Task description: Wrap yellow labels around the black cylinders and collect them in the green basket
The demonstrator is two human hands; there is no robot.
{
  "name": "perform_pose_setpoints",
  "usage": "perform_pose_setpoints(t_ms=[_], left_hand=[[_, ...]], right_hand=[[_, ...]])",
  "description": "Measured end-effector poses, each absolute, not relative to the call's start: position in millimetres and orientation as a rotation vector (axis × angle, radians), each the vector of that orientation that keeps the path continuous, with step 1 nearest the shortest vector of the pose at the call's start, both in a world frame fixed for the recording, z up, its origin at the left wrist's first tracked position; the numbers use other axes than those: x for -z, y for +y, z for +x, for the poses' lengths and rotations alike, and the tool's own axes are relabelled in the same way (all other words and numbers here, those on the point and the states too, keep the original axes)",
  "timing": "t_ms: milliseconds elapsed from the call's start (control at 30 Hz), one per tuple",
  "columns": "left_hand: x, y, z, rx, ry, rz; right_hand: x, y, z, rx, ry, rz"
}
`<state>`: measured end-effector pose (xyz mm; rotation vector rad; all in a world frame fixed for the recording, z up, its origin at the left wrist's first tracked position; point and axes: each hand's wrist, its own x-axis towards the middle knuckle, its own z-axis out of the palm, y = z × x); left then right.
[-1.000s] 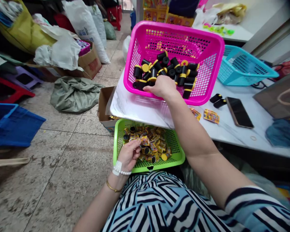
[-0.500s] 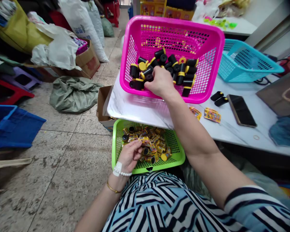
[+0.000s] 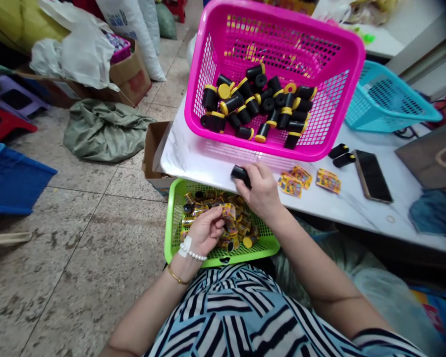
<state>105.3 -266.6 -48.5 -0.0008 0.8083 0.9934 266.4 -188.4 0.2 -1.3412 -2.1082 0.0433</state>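
White tabletop (image 3: 193, 158), hands (image 3: 260, 187) holding half-hidden black cylinder (image 3: 239, 173), yellow piece (image 3: 229, 212), perhaps label

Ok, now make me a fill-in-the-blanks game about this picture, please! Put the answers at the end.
1. The tube in the right hand is coloured ____.
2. The left hand is above the ____ basket.
3. Beside the phone lie ____ black pieces.
4. The tube basket on the table is coloured ____.

Missing words: black; green; two; pink.

black cylinder (image 3: 239, 173) in right hand (image 3: 260, 192); yellow label (image 3: 229, 211), left hand (image 3: 206, 230)
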Motion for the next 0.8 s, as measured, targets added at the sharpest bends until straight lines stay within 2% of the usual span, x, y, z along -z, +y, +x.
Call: perform_pose_setpoints(t_ms=[300,500,600,800], left_hand=[[60,-270,106,-0.979,0.819,-0.045],[54,-277,93,-1.005,0.831,-0.028],[49,-279,93,-1.006,0.826,-0.016],[41,-277,94,-1.012,0.808,-0.046]], right_hand=[[-20,-165,269,0.112,-2.546,-1.053],[-18,-169,270,-0.112,-2.273,-0.982],[-20,-177,271,-0.222,-2.222,-1.064],[-29,-192,275,-0.160,-2.419,-1.222]])
